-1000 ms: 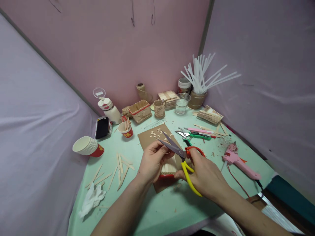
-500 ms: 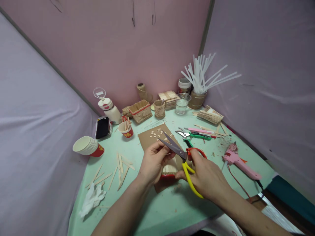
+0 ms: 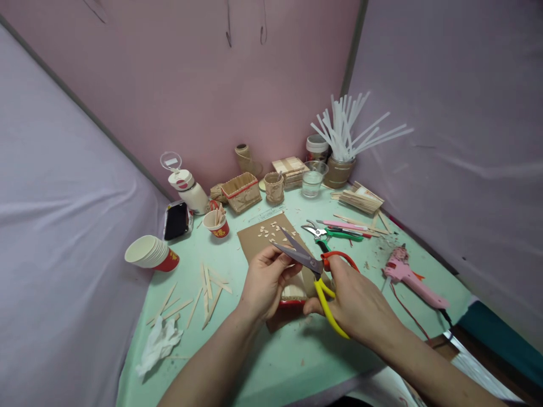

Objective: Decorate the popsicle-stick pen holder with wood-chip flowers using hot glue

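My right hand [image 3: 354,302] grips scissors [image 3: 316,265] with one red and one yellow handle, the blades parted and pointing up-left. My left hand [image 3: 265,282] is pinched on a small wooden piece at the blades, though the piece itself is mostly hidden by my fingers. Below both hands stands a small craft made of wooden sticks with a red base [image 3: 292,298]. It rests on a brown cardboard sheet [image 3: 254,240] strewn with small wood chips.
On the mint-green table [image 3: 263,367] lie loose sticks [image 3: 207,288], a crumpled tissue [image 3: 159,345], stacked paper cups [image 3: 150,252], a phone [image 3: 176,220], green pliers [image 3: 335,233], a pink glue gun [image 3: 409,277], a water glass [image 3: 313,180] and a jar of white rods [image 3: 341,164].
Both hands and the scissors have shifted only slightly; the red handle has swung a little further from the yellow one.
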Motion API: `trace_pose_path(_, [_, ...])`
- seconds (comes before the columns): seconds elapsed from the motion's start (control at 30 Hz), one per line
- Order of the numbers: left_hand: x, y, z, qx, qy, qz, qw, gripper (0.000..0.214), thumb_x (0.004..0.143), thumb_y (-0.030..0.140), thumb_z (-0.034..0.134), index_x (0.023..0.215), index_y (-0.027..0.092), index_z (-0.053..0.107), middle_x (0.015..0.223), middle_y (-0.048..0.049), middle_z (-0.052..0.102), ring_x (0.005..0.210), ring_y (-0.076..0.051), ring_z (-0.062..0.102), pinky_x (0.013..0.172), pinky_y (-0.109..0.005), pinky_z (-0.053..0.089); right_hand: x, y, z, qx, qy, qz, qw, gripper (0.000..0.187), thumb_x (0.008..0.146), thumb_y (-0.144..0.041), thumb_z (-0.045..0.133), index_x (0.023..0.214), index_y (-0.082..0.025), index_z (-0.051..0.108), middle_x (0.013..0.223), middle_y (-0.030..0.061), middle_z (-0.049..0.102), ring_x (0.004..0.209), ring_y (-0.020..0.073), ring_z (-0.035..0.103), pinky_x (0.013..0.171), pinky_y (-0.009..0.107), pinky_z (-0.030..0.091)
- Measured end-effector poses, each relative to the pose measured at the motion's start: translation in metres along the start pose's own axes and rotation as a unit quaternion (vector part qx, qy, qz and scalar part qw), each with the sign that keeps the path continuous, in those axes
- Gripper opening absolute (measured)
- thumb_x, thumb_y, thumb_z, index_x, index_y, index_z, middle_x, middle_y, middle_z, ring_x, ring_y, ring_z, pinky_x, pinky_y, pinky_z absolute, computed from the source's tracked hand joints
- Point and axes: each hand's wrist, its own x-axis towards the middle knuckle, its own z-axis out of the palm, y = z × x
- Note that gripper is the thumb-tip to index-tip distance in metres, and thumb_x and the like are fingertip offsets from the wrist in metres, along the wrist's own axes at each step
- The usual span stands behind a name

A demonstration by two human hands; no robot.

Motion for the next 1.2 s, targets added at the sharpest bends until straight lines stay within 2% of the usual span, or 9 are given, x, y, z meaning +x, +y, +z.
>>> trace_pose_path(0.37, [0.000, -0.003, 0.000, 0.006, -0.007, 0.003, 1.000, 0.018, 0.068, 0.028, 0.079, 0.076, 0.015, 0.070, 0.077, -0.0017, 0.068, 0.073, -0.010, 0.062, 0.073, -0.022, 0.051, -0.002, -0.003, -0.001, -0.001, -0.029, 0.017, 0.999, 0.040, 0.074, -0.049, 0.062, 0.085, -0.024, 0.034, 0.074, 0.0020, 0.061, 0.070, 0.0258, 0.062, 0.052, 0.026, 0.028])
trace_pose_path(0.7, [-0.001, -0.001, 0.001, 0.004, 0.011, -0.012, 1.000, 0.024, 0.063, 0.029, 0.082, 0.076, 0.014, 0.069, 0.075, -0.0022, 0.068, 0.068, -0.010, 0.062, 0.070, -0.023, 0.052, -0.005, -0.001, -0.001, -0.023, -0.017, 0.019, 0.999, 0.028, 0.078, -0.042, 0.059, 0.086, -0.024, 0.040, 0.064, -0.0008, 0.060, 0.059, 0.0231, 0.062, 0.048, 0.025, 0.020])
trace_pose_path(0.97, [0.000, 0.005, -0.002, 0.066, -0.025, 0.003, 0.997, 0.021, 0.065, 0.029, 0.080, 0.074, 0.014, 0.070, 0.072, -0.0027, 0.068, 0.068, -0.011, 0.061, 0.071, -0.025, 0.052, -0.004, 0.004, -0.008, 0.031, -0.051, 0.019, 0.998, 0.043, 0.068, -0.045, 0.070, 0.087, -0.024, 0.038, 0.078, 0.0000, 0.062, 0.067, 0.0223, 0.061, 0.052, 0.024, 0.027])
trace_pose_path(1.2, [0.000, 0.008, -0.005, 0.148, -0.042, 0.040, 0.987, 0.011, 0.072, 0.027, 0.074, 0.074, 0.016, 0.070, 0.073, -0.0021, 0.067, 0.072, -0.012, 0.062, 0.070, -0.024, 0.052, -0.007, 0.006, -0.013, 0.043, -0.070, 0.016, 0.996, 0.044, 0.066, -0.043, 0.072, 0.090, -0.024, 0.040, 0.080, -0.0003, 0.062, 0.070, 0.0220, 0.059, 0.054, 0.025, 0.029])
